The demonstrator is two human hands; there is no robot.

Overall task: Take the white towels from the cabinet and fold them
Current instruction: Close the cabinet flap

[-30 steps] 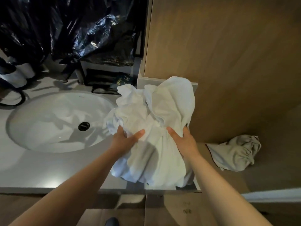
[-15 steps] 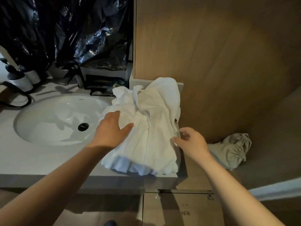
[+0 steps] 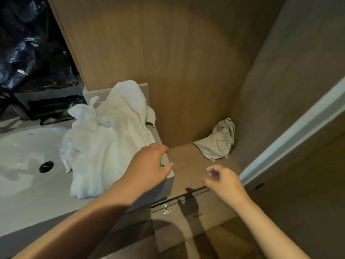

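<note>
Towels [image 3: 104,146], white and crumpled, heaped on the counter [image 3: 46,208] beside the sink [image 3: 22,156]: out of the cabinet [image 3: 186,71], not yet folded. Left hand [image 3: 149,165] just beside the heap, right hand [image 3: 222,181] over the cabinet shelf [image 3: 186,159], both loosely curled, gripping nothing. Pale cloth [image 3: 218,143] in the shelf corner, likely next.

One head-worn wide-angle view looks forward and steeply down from close above the left hand [image 3: 149,165] and right hand [image 3: 222,179], with the table [image 3: 37,208] left of them and the cabinet shelf [image 3: 188,159] just beyond.
</note>
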